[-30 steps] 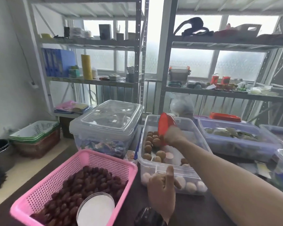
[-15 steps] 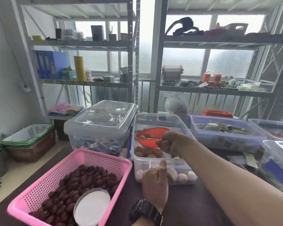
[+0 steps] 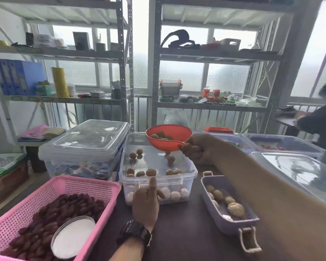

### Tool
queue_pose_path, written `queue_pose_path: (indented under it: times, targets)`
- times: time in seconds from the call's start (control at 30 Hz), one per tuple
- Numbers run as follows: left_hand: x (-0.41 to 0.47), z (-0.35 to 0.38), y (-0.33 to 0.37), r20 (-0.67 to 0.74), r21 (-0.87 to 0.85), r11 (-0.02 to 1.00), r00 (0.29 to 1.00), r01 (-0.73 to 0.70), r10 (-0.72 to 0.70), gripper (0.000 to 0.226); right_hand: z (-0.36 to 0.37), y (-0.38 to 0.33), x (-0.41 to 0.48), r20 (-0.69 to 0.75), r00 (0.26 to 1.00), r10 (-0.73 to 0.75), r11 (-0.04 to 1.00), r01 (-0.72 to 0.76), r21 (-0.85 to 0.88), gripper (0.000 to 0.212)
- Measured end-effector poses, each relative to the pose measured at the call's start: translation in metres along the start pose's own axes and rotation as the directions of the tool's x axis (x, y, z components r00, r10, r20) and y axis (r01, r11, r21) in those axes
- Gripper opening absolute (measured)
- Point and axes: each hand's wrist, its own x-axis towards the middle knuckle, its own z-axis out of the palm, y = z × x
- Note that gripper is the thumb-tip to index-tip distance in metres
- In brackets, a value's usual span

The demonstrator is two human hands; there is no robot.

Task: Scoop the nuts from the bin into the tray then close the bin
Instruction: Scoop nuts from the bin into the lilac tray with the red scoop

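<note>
Wrinkled nuts (image 3: 161, 136) fill round red plastic scoop (image 3: 168, 136).

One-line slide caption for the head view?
Right hand lifts a red scoop of nuts above the open clear bin; left hand steadies it; lilac tray alongside.

Right hand (image 3: 197, 148) has lifted the round red plastic scoop (image 3: 168, 137) from inside the clear plastic bin (image 3: 158, 178) to above its rim, now level, several brown walnuts (image 3: 159, 136) inside. Fewer walnuts left on the bin's upper layer.
</note>
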Motion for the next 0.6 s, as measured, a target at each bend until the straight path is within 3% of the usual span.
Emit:
queue_pose_path:
  times: [0.6]
  targets:
    - [0.001, 0.004, -0.004, -0.012, 0.066, 0.979, 0.981, -0.193, 0.194, 0.081, -0.097, 0.046, -0.135, -0.178, 0.982, -0.065, 0.995, 0.077, 0.062, 0.035]
